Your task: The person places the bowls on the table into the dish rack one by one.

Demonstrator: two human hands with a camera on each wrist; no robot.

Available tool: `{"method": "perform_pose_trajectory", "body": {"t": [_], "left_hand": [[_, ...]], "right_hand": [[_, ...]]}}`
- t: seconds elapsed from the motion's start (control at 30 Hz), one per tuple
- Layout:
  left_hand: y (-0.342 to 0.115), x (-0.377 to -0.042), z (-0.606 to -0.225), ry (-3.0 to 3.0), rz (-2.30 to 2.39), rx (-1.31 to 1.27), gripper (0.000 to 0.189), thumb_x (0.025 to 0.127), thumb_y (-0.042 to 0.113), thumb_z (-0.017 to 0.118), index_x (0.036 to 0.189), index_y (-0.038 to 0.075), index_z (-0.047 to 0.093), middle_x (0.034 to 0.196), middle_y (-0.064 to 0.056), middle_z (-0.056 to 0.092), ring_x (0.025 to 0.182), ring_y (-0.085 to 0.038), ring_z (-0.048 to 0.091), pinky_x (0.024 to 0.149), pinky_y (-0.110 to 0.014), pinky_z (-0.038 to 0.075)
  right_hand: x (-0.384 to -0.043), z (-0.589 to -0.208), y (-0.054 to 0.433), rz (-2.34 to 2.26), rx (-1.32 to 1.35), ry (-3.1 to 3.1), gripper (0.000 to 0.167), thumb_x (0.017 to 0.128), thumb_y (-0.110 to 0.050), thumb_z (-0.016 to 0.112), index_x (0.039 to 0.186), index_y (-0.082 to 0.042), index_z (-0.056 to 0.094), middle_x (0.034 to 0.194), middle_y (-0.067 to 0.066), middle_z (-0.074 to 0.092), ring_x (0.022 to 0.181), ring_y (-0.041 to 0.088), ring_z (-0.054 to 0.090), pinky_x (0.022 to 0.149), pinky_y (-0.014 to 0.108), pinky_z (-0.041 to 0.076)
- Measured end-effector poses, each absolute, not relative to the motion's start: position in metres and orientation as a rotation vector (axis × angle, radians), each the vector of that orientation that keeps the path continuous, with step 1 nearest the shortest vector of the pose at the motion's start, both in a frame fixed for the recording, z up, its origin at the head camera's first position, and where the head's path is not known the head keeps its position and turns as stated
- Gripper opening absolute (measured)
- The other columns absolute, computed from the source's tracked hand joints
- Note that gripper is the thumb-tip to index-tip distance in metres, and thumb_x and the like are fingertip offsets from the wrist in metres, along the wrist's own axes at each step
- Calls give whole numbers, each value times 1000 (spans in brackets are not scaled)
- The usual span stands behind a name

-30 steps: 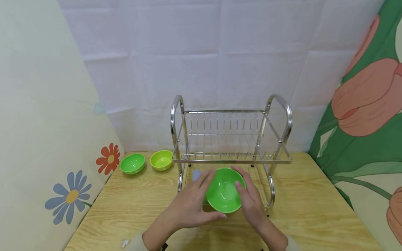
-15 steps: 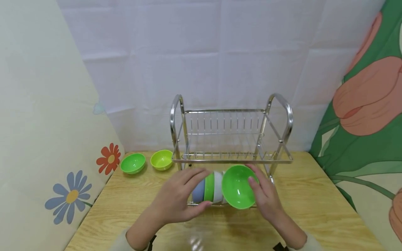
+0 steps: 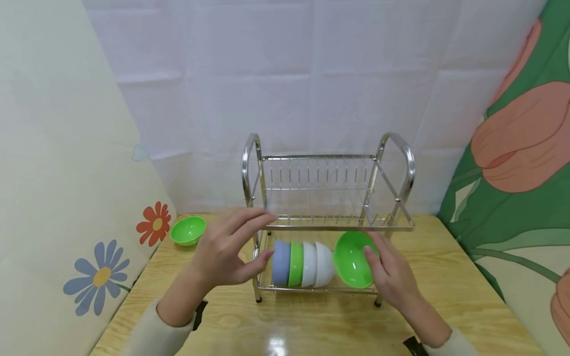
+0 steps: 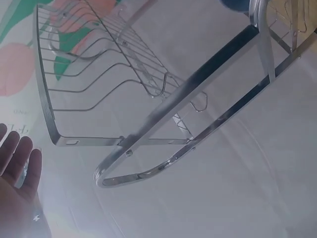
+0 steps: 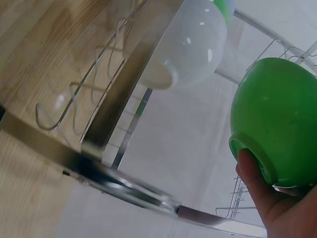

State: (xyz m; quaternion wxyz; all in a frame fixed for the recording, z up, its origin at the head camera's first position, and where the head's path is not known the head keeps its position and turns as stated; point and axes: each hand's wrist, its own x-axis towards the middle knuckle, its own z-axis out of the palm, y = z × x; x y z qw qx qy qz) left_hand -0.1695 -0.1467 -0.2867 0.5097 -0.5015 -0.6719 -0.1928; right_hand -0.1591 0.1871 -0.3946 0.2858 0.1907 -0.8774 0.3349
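- Grip, right hand (image 3: 394, 272): your fingers and thumb grasp the held green bowl (image 3: 352, 262) at its right side; the right wrist view shows a digit at the foot ring (image 5: 261, 154).
- Grip, left hand (image 3: 224, 247): fingers and thumb stand apart, holding nothing, beside the left end of the dish rack (image 3: 329, 228). Contact with the rack cannot be confirmed.
- Bowl location: below the upper tier's front rail, at the right end of the lower tier, tilted with its mouth toward you. Whether the tier bears any of its weight cannot be told.
- Adjacent items: a blue bowl (image 3: 280, 262), a second green bowl (image 3: 296, 264) and two white bowls (image 3: 324, 264) stand on edge in a row. The outer white bowl is just beside your bowl. A third green bowl (image 3: 188, 231) sits upright on the table (image 3: 311, 326).
- Handling: judged by its gloss, expect light, stiff plastic, unlikely to break but apt to slip on the smooth curve.
- Hold point: pinch rim and wall together, or brace against the foot ring; avoid the bare curve alone.
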Motion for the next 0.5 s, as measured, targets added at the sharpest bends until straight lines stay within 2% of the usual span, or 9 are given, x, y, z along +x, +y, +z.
{"method": "perform_pose_trajectory", "body": {"t": [0.07,0.13,0.27,0.5], "left_hand": [[-148,-173,-283,-1627,-455,-1191,42,96,34,54,113,-1,70,103,-12,70,83,-24,66,66,-34,56],[-148,-178,-279,-1641,-440,-1175,43,97,35,53,113,-1,69,105,-13,70,84,-25,64,66,-34,55],[-150,-188,-270,-1673,-426,-1138,43,98,36,52,115,0,68,108,-15,68,90,-27,62,70,-37,54],[-155,-208,-260,-1685,-445,-1072,45,99,37,50,115,0,68,110,-17,67,97,-31,60,78,-43,54]], "right_hand": [[-160,-395,190,863,516,-2352,40,102,-8,48,142,-6,52,138,17,59,121,41,59,92,61,51],[-162,-395,192,824,514,-2366,39,102,-9,48,141,-3,52,136,19,59,118,43,60,90,63,51],[-166,-396,194,744,512,-2395,38,103,-12,49,139,-1,53,133,21,61,112,43,63,86,62,53],[-173,-402,195,602,513,-2440,35,101,-15,52,135,-6,55,125,17,65,102,35,67,73,54,57]]}}
